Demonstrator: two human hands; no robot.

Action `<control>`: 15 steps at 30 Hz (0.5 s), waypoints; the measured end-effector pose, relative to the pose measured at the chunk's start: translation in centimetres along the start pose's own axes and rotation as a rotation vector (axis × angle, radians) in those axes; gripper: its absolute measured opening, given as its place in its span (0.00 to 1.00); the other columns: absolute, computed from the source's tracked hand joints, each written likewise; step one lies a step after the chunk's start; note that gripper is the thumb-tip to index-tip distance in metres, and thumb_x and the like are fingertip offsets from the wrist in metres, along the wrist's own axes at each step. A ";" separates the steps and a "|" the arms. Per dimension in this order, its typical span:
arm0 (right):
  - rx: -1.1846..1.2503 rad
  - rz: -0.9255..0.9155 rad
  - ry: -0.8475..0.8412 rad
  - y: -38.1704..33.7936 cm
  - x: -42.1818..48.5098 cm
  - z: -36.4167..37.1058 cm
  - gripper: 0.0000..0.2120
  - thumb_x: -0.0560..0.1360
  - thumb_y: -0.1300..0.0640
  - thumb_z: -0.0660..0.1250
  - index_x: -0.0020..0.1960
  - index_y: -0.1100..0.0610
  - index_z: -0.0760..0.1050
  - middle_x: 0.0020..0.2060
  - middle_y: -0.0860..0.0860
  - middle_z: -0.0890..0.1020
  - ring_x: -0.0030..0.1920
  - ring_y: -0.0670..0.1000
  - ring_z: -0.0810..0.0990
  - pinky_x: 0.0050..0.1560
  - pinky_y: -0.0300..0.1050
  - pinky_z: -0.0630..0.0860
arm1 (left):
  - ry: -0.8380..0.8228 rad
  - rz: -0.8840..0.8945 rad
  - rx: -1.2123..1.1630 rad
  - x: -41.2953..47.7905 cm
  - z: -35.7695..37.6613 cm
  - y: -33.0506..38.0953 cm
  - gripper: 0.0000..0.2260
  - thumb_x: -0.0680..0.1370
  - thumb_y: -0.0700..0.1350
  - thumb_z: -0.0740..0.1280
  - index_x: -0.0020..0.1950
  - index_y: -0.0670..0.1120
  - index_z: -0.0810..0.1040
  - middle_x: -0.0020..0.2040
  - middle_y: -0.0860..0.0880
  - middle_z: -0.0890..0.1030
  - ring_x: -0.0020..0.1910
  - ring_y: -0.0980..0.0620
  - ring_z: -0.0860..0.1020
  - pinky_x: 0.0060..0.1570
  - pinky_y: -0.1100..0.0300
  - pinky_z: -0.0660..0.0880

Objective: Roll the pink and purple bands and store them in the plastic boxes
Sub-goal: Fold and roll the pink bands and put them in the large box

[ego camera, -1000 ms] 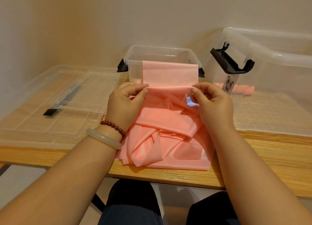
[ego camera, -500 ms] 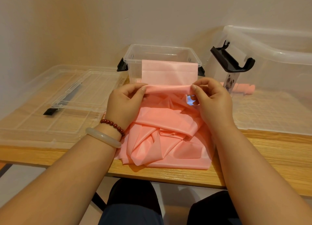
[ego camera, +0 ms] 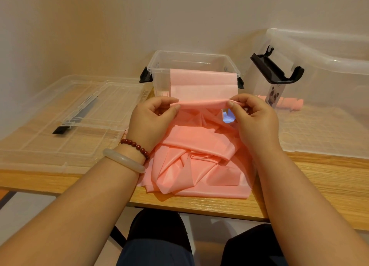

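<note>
Left hand and right hand still pinch pink band.

Two boxes stand along the tabletop's far edge, one small clear plastic box mid-edge and one large clear plastic box at the right corner, with one flat clear plastic lid by the left edge. One loose pink elastic band lies at the near edge; the pink rolls in the large box blur beyond counting. Two bracelets: one dark red bead bracelet, one pale smooth bangle.
</note>
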State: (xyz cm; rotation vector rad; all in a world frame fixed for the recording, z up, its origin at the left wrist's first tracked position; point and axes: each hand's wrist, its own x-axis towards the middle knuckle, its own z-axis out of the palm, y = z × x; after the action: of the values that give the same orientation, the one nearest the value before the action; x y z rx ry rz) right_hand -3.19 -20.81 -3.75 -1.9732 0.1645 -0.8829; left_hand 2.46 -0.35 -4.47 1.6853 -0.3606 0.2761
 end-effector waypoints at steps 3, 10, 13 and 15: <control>-0.050 -0.037 0.009 -0.1 0.0 0.1 0.04 0.76 0.58 0.70 0.44 0.50 0.79 0.45 0.51 0.79 0.42 0.34 0.74 0.43 0.24 0.67 | 0.008 0.029 0.026 0.1 -0.1 -0.1 0.05 0.76 0.41 0.71 0.46 0.52 0.82 0.41 0.52 0.83 0.43 0.56 0.81 0.51 0.58 0.79; -0.067 -0.009 -0.006 0.0 0.1 0.3 0.04 0.77 0.57 0.69 0.43 0.53 0.78 0.49 0.52 0.78 0.45 0.34 0.74 0.46 0.25 0.70 | 0.027 -0.023 -0.031 0.1 -0.2 0.1 0.05 0.74 0.41 0.73 0.45 0.52 0.83 0.42 0.52 0.84 0.44 0.55 0.82 0.49 0.61 0.79; 0.062 0.087 -0.024 0.0 0.0 0.5 0.06 0.77 0.57 0.69 0.42 0.51 0.78 0.52 0.53 0.80 0.44 0.45 0.83 0.40 0.42 0.81 | 0.015 -0.010 -0.048 0.3 -0.1 0.0 0.08 0.74 0.39 0.72 0.47 0.51 0.81 0.43 0.48 0.83 0.42 0.54 0.81 0.45 0.63 0.77; 0.111 0.149 -0.028 -0.3 -0.2 0.4 0.07 0.77 0.57 0.69 0.42 0.48 0.78 0.48 0.53 0.82 0.43 0.48 0.84 0.38 0.46 0.82 | 0.011 0.005 -0.044 0.4 -0.1 -0.1 0.10 0.74 0.37 0.72 0.47 0.52 0.79 0.45 0.41 0.82 0.43 0.50 0.81 0.45 0.61 0.78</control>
State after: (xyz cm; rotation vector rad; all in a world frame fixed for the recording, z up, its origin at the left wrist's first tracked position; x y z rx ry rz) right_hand -3.10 -20.30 -3.76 -1.8439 0.2379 -0.7513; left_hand 2.84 -0.27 -4.40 1.6392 -0.3603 0.2793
